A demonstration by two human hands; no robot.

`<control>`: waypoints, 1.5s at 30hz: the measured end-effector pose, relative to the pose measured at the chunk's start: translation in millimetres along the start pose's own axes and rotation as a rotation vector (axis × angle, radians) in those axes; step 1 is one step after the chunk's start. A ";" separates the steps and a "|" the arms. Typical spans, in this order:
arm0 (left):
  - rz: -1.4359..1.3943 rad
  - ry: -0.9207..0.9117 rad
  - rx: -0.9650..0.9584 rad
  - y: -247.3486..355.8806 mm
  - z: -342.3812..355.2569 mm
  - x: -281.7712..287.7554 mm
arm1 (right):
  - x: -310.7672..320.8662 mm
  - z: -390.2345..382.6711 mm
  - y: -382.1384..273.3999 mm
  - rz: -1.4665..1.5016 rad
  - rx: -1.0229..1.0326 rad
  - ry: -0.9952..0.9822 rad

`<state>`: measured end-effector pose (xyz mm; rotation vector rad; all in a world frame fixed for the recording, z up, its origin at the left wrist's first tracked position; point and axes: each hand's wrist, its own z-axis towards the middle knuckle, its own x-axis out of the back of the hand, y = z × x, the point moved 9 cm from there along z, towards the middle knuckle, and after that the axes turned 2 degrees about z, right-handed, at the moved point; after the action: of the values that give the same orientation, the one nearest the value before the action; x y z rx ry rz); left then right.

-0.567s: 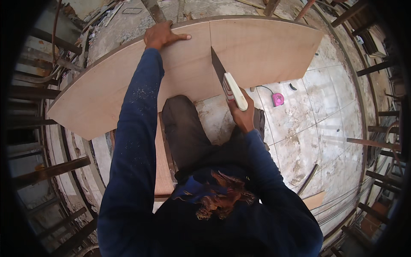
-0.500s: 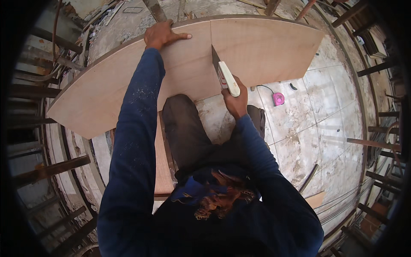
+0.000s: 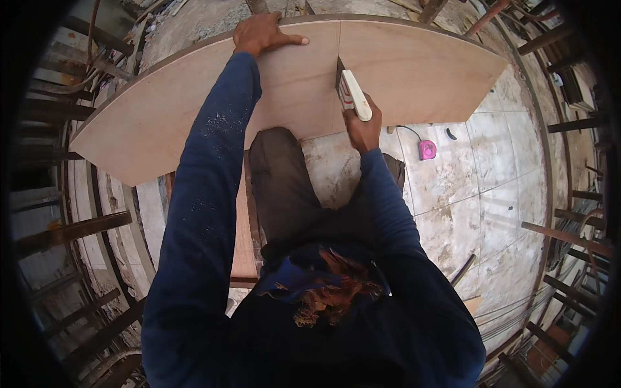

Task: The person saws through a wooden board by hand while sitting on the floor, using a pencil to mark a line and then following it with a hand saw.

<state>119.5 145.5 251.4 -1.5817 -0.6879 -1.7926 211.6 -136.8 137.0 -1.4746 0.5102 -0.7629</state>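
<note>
My left hand (image 3: 260, 39) grips the far edge of a pale plywood board (image 3: 420, 77), thumb stretched along its top face and fingertips over the edge. My right hand (image 3: 361, 126) is closed round the white handle of a handsaw (image 3: 352, 90). The dark blade stands in a straight line that crosses the board from the far edge toward me, and much of it is hidden beneath the handle or board. My knees are under or against the board's near edge, the left one (image 3: 275, 152) nearer the middle.
A pink tape measure (image 3: 427, 149) and a small black piece (image 3: 451, 133) lie on the stained tiled floor (image 3: 504, 161), right of my legs. Another wooden panel (image 3: 242, 246) lies beside my left leg. Wooden posts and bars (image 3: 77, 236) stand round both sides, with rubble beyond the board.
My right hand and the saw have moved away from me, up the board. The whole view has shifted a little, with the board and my left hand appearing higher and further right.
</note>
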 end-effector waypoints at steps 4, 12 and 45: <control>-0.026 0.020 0.036 -37.5 8.8 -14.6 | 15.3 -59.7 13.6 0.052 0.002 -0.067; -0.034 0.018 0.011 -34.5 11.7 -18.3 | 56.3 -118.7 -4.9 0.014 -0.029 -0.084; 0.027 -0.086 0.073 -39.4 41.1 -41.3 | 57.3 -135.9 -22.1 -0.117 0.030 -0.011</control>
<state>119.5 207.0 217.3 -1.6195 -0.7592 -1.6692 148.7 -270.2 159.1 -1.4901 0.4051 -0.8502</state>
